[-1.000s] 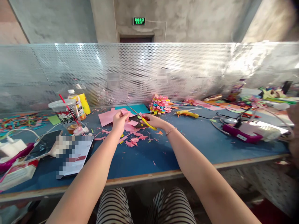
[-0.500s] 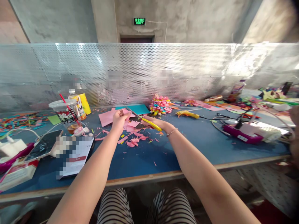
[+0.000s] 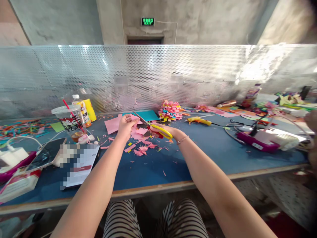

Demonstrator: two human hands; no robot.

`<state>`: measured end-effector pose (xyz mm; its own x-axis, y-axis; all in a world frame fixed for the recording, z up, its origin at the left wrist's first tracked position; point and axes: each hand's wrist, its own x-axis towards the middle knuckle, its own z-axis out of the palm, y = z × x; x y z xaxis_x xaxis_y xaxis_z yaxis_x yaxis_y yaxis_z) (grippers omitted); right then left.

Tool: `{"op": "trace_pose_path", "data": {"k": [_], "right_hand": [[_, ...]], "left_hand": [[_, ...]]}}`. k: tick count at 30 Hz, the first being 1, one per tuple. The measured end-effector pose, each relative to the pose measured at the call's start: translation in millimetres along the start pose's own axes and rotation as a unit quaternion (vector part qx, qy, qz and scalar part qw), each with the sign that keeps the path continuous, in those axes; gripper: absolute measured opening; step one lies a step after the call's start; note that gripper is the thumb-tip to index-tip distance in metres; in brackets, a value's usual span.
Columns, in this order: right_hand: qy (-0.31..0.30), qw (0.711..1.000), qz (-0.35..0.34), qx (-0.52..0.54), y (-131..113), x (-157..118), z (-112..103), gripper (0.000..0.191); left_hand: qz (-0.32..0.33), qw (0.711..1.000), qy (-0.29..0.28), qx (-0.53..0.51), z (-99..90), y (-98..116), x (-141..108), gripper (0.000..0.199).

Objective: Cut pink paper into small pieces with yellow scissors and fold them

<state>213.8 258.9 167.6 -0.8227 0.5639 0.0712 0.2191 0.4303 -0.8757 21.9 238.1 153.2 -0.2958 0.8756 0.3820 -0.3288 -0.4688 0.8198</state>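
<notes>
My right hand point(image 3: 170, 130) is wrapped round a pair of scissors point(image 3: 162, 131) with yellow and red handles. The blades point up and to the left, toward my other hand. My left hand point(image 3: 126, 126) is closed in a pinch, with a bit of pink paper point(image 3: 136, 118) at its fingertips beside the blades; the fingers partly hide it. Below both hands lie pink paper scraps point(image 3: 141, 149). Behind my left hand are a pink sheet point(image 3: 112, 125) and a blue-green sheet point(image 3: 149, 115).
A pink layered paper piece point(image 3: 170, 111) stands behind my right hand, with a yellow glue gun point(image 3: 199, 121) to its right. Leftward are a plastic cup point(image 3: 70, 120), a bottle point(image 3: 85, 112), and a tablet point(image 3: 83, 165). A purple power strip point(image 3: 257, 143) lies right. A perforated screen point(image 3: 208, 76) borders the table.
The scissors' handles have spread apart and turned slightly, so the red part now shows. My left hand has shifted a little to the left.
</notes>
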Motion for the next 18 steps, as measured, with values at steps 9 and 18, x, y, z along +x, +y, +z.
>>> {"op": "trace_pose_path", "data": {"k": [9, 18], "right_hand": [[-0.008, 1.0, -0.009, -0.016, 3.4, 0.7, -2.1, 0.044], [0.027, 0.995, -0.006, -0.096, -0.8, -0.2, 0.1, 0.044]], "left_hand": [[-0.023, 0.999, 0.005, 0.027, 1.9, 6.3, -3.9, 0.045], [-0.034, 0.999, -0.009, 0.023, -1.3, 3.5, -2.3, 0.043]]}}
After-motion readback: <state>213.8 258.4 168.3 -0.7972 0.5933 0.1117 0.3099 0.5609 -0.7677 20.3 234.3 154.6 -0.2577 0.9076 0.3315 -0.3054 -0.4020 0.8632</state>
